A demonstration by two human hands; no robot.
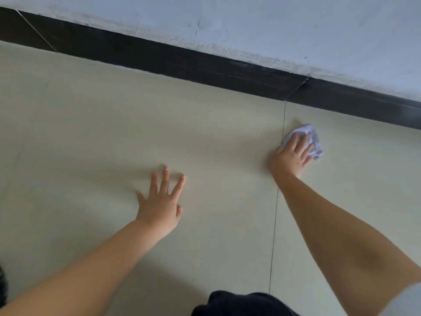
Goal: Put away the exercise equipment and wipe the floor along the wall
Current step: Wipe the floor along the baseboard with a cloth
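Observation:
A crumpled pale lavender cloth (313, 136) lies on the beige tiled floor (114, 124), a short way in front of the black baseboard (182, 62). My right hand (290, 157) presses down on the cloth with fingers spread over it, just right of a tile seam. My left hand (160, 205) rests flat on the floor with fingers spread apart, holding nothing, well to the left of the cloth. No exercise equipment is in view.
A white painted wall (273, 26) with scuffs and chips rises above the baseboard, running diagonally from upper left to right. A dark trouser knee (239, 304) shows at the bottom edge. A thin grout line (276, 201) runs down the floor.

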